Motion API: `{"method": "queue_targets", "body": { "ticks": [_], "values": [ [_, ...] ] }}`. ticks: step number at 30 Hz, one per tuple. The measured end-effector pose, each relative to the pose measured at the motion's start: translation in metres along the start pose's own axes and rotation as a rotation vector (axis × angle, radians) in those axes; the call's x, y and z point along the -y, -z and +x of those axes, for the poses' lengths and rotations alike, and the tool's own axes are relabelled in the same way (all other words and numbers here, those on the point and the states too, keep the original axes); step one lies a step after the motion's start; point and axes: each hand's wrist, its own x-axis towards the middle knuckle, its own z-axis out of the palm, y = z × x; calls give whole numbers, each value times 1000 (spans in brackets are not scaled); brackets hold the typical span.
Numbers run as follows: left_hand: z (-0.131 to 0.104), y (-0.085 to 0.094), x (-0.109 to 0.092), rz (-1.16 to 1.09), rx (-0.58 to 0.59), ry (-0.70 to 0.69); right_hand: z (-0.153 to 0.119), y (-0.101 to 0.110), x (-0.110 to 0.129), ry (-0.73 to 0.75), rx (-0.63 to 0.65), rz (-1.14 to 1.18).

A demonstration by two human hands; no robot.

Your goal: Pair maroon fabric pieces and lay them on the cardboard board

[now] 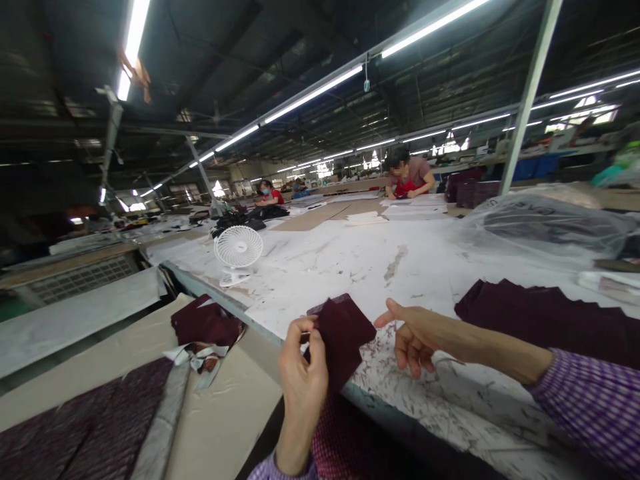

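Note:
My left hand (304, 363) pinches the left edge of a dark maroon fabric piece (340, 340) between thumb and fingers, at the near edge of the white worktable (320, 260). A second layer with a lighter, speckled face peeks out behind its top edge. To the right of the cloth, my right hand (410, 333) hovers with the index finger and thumb stretched out and the other fingers partly curled. Its index fingertip is close to the cloth's right corner; whether they touch I cannot tell. Beyond that forearm lies a row of overlapping maroon pieces (545, 317).
A small white fan (239, 250) stands on the table's left side. Clear plastic bags (545, 223) lie at right. Maroon scraps (206, 323) and dark textured fabric (90, 420) rest on a lower surface at left. A person in a red apron (411, 180) leans over the far side.

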Motion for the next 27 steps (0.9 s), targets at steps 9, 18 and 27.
{"method": "queue_targets", "body": {
  "ticks": [9, 18, 27],
  "values": [
    [-32, -20, -31, -32, 754, -248, -9, 6, -20, 91, -92, -195],
    [-47, -24, -35, -89, 801, -353, -24, 2, -22, -70, -76, -225],
    [-25, -27, -15, 148, 384, -170, -25, 7, -40, 241, -111, -297]
  ]
}}
